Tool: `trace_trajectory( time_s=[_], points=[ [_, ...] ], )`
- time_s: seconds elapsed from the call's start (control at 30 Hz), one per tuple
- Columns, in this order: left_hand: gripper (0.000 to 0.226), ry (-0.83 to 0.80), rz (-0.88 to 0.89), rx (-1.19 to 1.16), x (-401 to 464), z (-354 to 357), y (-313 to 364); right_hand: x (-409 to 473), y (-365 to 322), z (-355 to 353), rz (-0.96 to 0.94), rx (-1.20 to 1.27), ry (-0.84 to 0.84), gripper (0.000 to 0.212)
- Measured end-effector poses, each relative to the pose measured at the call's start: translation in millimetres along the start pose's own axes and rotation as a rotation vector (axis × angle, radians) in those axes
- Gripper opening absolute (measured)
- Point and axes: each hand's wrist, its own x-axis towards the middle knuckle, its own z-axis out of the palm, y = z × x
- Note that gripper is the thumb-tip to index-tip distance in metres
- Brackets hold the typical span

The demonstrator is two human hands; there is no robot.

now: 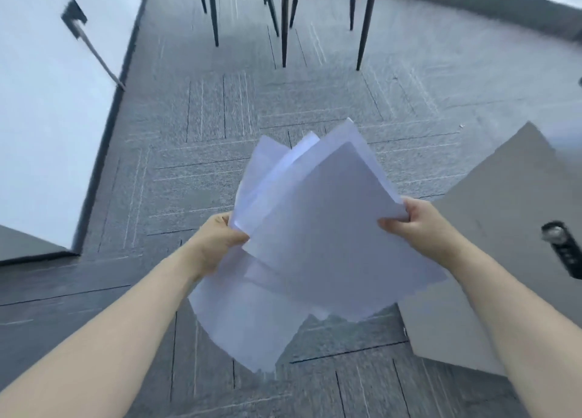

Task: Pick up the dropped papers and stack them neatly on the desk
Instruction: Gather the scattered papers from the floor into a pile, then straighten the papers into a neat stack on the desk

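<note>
A loose, fanned bundle of several white papers (315,228) is held in the air above the grey carpet, its sheets skewed at different angles. My left hand (217,241) grips the bundle's left edge, thumb on top. My right hand (419,225) pinches the right edge of the top sheets. The lower sheets droop below the hands. No paper lies on the visible floor.
A grey desk surface (504,228) juts in from the right, with a black device (563,247) on it. Black chair legs (285,30) stand ahead on the grey carpet (189,165). A white wall (47,118) runs along the left.
</note>
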Motion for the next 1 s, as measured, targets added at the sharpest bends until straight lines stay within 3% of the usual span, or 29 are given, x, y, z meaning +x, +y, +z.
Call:
trace_trajectory(
  time_s=[0.07, 0.2, 0.27, 0.37, 0.53, 0.67, 0.87, 1.0],
  points=[
    [0.016, -0.016, 0.059, 0.004, -33.6, 13.9, 77.2, -36.9, -69.0, -37.1, -0.03, -0.002, 0.063, 0.021],
    [0.048, -0.17, 0.16, 0.025, -91.0, 55.7, 227.2, -109.0, -181.4, -140.3, -0.066, 0.036, 0.28, 0.014],
    [0.041, -0.266, 0.206, 0.028, -112.8, 93.9, 287.4, -148.9, -218.1, -195.8, -0.084, 0.063, 0.427, 0.01],
    [0.038, -0.432, 0.186, 0.061, -130.9, 169.9, 349.7, -214.8, -246.9, -266.9, -0.068, 0.13, 0.626, 0.023],
    [0.045, -0.733, 0.063, 0.271, -133.4, 309.4, 368.5, -307.1, -191.4, -352.3, 0.064, 0.254, 0.91, 0.021],
    [0.041, -0.771, 0.009, 0.394, -123.9, 404.7, 333.8, -348.5, -101.8, -388.6, 0.253, 0.362, 1.015, 0.016],
    [0.042, -0.664, 0.037, 0.563, -115.5, 512.6, 274.0, -396.7, 20.8, -389.8, 0.548, 0.572, 0.99, 0.023],
    [0.05, -0.823, 0.035, 0.608, -120.6, 560.2, 285.4, -417.0, 48.1, -386.3, 0.587, 0.673, 0.925, 0.009]
  ],
)
